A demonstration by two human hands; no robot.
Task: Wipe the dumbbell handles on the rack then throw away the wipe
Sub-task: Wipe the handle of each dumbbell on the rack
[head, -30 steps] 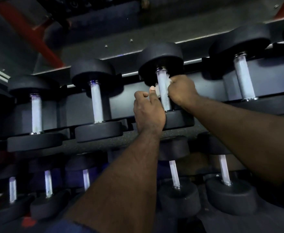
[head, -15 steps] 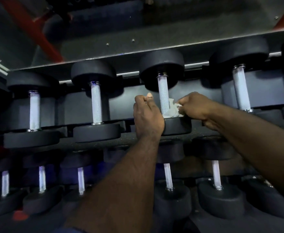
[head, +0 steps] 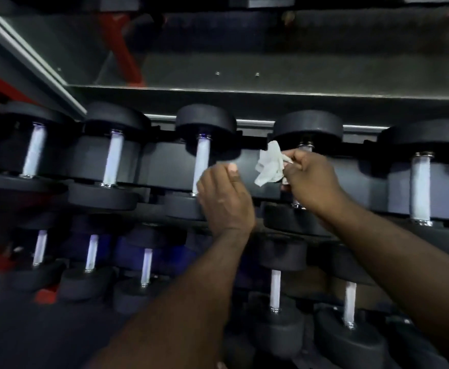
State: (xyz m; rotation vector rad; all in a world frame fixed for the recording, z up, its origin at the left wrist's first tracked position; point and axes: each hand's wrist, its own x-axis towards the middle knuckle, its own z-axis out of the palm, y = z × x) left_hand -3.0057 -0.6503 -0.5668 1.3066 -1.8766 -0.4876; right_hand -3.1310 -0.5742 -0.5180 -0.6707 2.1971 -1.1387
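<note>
Up on the top row of the rack (head: 244,166), the right hand (head: 313,182) has the wipe (head: 270,166) pinched between thumb and fingertips. Most of the crumpled white sheet hangs out to the left of the grip, bunched and dangling in front of the dark rack panel, between two dumbbells. That hand sits right over the handle of the fourth dumbbell (head: 307,129), so only a sliver of chrome (head: 306,147) shows above the knuckles. Can't tell if the wipe actually touches that handle. The left hand (head: 224,198) holds nothing; its fingers are curled loosely, thumb up, just beside the lower end of the third dumbbell's handle (head: 201,166). Whether it's touching the handle, can't say. More dumbbells fill the lower row (head: 275,288).
</note>
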